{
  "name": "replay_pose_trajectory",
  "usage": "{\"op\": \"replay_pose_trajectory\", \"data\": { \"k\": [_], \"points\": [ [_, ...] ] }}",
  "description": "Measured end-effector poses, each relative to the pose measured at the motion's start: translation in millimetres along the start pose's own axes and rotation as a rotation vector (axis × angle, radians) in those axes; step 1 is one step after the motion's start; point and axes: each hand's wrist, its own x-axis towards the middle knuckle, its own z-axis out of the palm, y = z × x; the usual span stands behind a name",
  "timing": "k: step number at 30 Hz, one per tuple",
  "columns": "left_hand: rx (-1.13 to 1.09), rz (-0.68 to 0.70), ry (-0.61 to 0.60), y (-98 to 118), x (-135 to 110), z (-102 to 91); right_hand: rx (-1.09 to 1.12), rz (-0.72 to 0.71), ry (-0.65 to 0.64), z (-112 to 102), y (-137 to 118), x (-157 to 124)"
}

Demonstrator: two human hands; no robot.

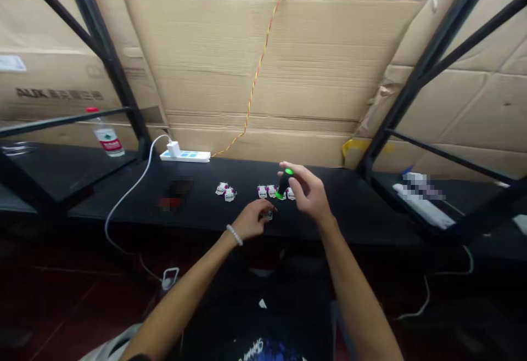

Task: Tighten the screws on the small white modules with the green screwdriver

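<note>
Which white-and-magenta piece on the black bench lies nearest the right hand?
The rightmost piece, just below the right hand; the other pieces lie farther left.

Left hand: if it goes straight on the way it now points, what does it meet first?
Probably the black-and-green handled object held in the right hand, since the left hand points toward it. The small white pieces on the black table lie very near that line, and depth is hard to judge.

Bare left forearm [181,295] and right forearm [358,289] both come up from the bottom of the frame, left hand [252,220] low and curled down near center, right hand [308,192] higher, just right of center, wrapped around something.
</note>
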Motion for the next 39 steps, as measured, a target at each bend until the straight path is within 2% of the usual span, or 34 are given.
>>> {"op": "replay_pose_trajectory", "data": {
  "k": [2, 6, 11, 17, 20, 22, 26, 32, 37, 39],
  "points": [
    [0.003, 0.002, 0.003, 0.2, 0.0, 0.1, 0.000, 0.011, 0.035, 1.0, 1.3, 0.0],
    [0.009, 0.015, -0.001, -0.8, 0.2, 0.5, -0.173, -0.022, 0.081, 0.6, -0.7, 2.1],
    [0.015, 0.018, -0.001, -1.8, 0.4, 0.8, -0.018, -0.029, -0.041, -0.5, -3.7, 4.0],
    [0.025, 0.018, 0.006, -1.8, 0.3, 0.9, -0.209, -0.040, 0.059, 0.4, -2.2, 5.0],
    [0.024, 0.020, -0.002, -1.6, 0.3, 0.7, -0.084, -0.024, -0.021, 0.6, -0.3, 3.1],
    [0.025, 0.025, -0.004, -1.8, 0.2, 0.8, -0.016, -0.007, -0.030, 1.1, 1.2, 2.4],
    [0.026, 0.013, 0.000, -3.1, 0.3, 1.2, -0.156, 0.000, 0.046, 0.8, 2.0, 3.7],
    [0.015, 0.026, -0.004, -3.4, 0.2, 0.8, -0.028, -0.008, -0.103, -3.7, -3.6, 5.9],
    [0.028, 0.021, -0.001, -2.7, 0.4, 0.6, -0.205, -0.029, 0.034, -2.9, -5.6, 6.9],
    [0.030, 0.024, 0.001, -2.1, 0.4, 0.5, -0.182, -0.033, 0.008, -2.7, -4.8, 5.9]
  ]
}}
